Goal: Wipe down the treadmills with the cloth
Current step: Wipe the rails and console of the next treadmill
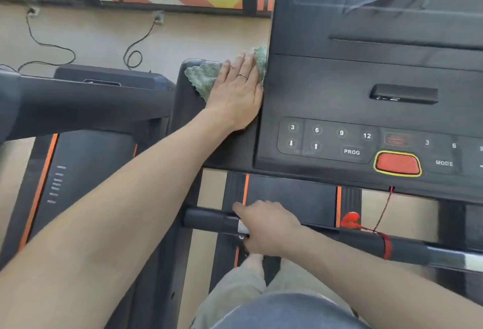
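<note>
Treadmill (366, 88): console panel lies just right of the cloth — unwiped buttons nearer the person.
Left hand (236, 93): fingers (241, 67) straight, pressing the cloth flat.
Right hand (266, 226): curled round the handlebar (209, 220).
Cloth (202, 77): green, on the console's left wing.

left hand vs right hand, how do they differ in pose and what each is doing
The left hand lies flat with straight fingers, pressing the cloth on the console's left edge; the right hand curls round the handlebar. The left reaches up and away; the right stays low, near the body. The left wears a ring; none shows on the right. Both are bare and touch the same treadmill.
</note>
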The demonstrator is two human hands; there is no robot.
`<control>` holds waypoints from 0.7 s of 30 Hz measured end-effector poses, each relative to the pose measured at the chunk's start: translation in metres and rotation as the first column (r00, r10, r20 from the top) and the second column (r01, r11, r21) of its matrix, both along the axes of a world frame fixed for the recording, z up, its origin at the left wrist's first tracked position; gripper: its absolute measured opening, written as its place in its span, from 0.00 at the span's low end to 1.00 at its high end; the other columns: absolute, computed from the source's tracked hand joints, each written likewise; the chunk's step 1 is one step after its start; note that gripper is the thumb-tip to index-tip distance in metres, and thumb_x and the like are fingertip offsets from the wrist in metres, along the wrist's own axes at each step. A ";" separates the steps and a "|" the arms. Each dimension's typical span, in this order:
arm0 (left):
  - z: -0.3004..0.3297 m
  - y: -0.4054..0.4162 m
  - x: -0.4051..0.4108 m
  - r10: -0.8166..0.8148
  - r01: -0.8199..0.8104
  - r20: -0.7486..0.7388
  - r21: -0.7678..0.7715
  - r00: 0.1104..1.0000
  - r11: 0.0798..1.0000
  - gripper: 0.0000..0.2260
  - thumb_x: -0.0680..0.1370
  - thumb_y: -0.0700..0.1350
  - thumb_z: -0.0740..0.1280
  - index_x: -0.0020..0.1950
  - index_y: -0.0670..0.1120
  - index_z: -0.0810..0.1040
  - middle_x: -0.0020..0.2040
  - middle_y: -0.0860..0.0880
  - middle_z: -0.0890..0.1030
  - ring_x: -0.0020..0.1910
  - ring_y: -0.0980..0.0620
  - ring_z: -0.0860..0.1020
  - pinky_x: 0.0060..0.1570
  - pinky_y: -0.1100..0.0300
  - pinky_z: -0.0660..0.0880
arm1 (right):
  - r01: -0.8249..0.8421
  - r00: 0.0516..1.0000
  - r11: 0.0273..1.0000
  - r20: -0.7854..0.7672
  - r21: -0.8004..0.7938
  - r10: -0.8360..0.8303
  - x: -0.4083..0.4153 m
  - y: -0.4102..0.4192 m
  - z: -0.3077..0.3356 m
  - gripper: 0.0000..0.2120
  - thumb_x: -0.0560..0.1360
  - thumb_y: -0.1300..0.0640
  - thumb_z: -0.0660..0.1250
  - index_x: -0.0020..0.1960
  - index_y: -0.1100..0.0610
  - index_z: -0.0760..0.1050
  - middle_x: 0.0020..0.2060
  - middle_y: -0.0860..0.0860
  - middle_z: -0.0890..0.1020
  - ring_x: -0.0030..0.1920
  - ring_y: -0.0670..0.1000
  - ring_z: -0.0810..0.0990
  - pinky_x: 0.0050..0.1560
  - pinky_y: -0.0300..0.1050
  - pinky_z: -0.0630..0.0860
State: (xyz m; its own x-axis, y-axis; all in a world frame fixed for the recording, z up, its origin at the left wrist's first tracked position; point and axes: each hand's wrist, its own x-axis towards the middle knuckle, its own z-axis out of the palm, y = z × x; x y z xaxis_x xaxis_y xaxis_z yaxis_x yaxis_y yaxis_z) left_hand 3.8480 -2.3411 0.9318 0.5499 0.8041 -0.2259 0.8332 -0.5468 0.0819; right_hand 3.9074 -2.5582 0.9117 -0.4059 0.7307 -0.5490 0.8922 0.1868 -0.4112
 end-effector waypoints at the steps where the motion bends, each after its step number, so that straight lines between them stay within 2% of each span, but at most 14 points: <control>1: -0.001 -0.010 -0.006 -0.014 0.014 0.002 -0.010 1.000 1.000 0.26 0.85 0.50 0.43 0.82 0.40 0.52 0.83 0.43 0.47 0.82 0.47 0.42 0.79 0.47 0.40 | 0.011 1.000 0.999 -0.007 -0.051 -0.011 0.000 0.001 0.001 0.16 0.69 0.58 0.68 0.48 0.52 0.61 0.33 0.49 0.68 0.35 0.58 0.72 0.32 0.47 0.66; 5: -0.008 -0.068 -0.048 -0.175 0.173 0.050 0.049 0.983 0.984 0.27 0.84 0.49 0.44 0.78 0.35 0.61 0.81 0.37 0.56 0.82 0.41 0.50 0.79 0.43 0.49 | 0.042 0.999 0.988 -0.028 -0.150 -0.046 -0.003 0.005 0.001 0.12 0.68 0.57 0.68 0.47 0.52 0.67 0.36 0.50 0.71 0.39 0.57 0.75 0.32 0.45 0.68; 7: -0.006 -0.073 -0.057 -0.228 0.224 0.054 0.063 0.972 0.972 0.27 0.85 0.49 0.44 0.78 0.33 0.61 0.80 0.36 0.57 0.81 0.41 0.51 0.79 0.46 0.51 | 0.058 0.997 0.982 -0.032 -0.178 -0.065 -0.004 0.006 0.002 0.11 0.67 0.57 0.67 0.48 0.53 0.70 0.38 0.51 0.74 0.39 0.56 0.75 0.33 0.44 0.68; 10: 0.004 -0.060 -0.040 -0.121 0.121 0.074 0.006 0.990 0.993 0.26 0.86 0.50 0.45 0.81 0.38 0.54 0.82 0.42 0.52 0.82 0.47 0.47 0.78 0.52 0.50 | 0.073 0.997 0.979 -0.025 -0.191 -0.080 -0.005 0.007 0.002 0.12 0.67 0.57 0.67 0.49 0.54 0.73 0.39 0.51 0.76 0.40 0.56 0.76 0.35 0.45 0.70; 12: 0.005 -0.050 -0.026 -0.062 0.062 0.006 0.039 0.998 0.997 0.26 0.86 0.50 0.44 0.81 0.40 0.54 0.83 0.44 0.51 0.82 0.50 0.46 0.78 0.48 0.49 | 0.089 0.995 0.977 -0.029 -0.192 -0.096 -0.005 0.007 0.001 0.12 0.66 0.57 0.67 0.50 0.54 0.74 0.39 0.51 0.76 0.40 0.56 0.77 0.35 0.45 0.71; 14: 0.003 -0.035 -0.016 -0.068 0.081 -0.114 0.120 0.991 0.989 0.26 0.85 0.50 0.42 0.81 0.41 0.55 0.83 0.45 0.54 0.82 0.49 0.48 0.78 0.42 0.43 | 0.103 0.994 0.976 -0.028 -0.190 -0.110 -0.005 0.005 -0.001 0.12 0.66 0.56 0.67 0.50 0.53 0.75 0.39 0.51 0.77 0.40 0.56 0.78 0.35 0.45 0.71; 16: 0.003 -0.014 -0.006 -0.044 0.064 -0.162 0.125 0.986 0.990 0.27 0.85 0.51 0.41 0.81 0.41 0.54 0.82 0.45 0.54 0.82 0.49 0.49 0.78 0.42 0.41 | 0.105 0.994 0.977 -0.021 -0.183 -0.110 -0.006 0.002 -0.003 0.13 0.66 0.56 0.67 0.50 0.53 0.75 0.39 0.51 0.77 0.39 0.56 0.78 0.36 0.45 0.73; 21: 0.000 0.028 0.011 0.093 -0.095 -0.084 -0.021 0.992 0.995 0.26 0.86 0.52 0.42 0.82 0.42 0.52 0.83 0.46 0.52 0.82 0.48 0.48 0.79 0.46 0.44 | 0.122 0.992 0.976 -0.020 -0.180 -0.128 -0.005 0.002 -0.009 0.11 0.66 0.56 0.66 0.48 0.52 0.75 0.38 0.50 0.77 0.39 0.56 0.78 0.35 0.44 0.73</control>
State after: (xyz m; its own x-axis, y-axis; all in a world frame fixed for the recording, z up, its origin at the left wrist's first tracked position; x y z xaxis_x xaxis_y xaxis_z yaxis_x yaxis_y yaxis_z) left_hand 3.8592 -2.3130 0.9317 0.4506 0.8450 -0.2881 0.8854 -0.4643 0.0230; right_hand 3.9019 -2.5562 0.9030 -0.3365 0.6686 -0.6632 0.8902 -0.0038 -0.4555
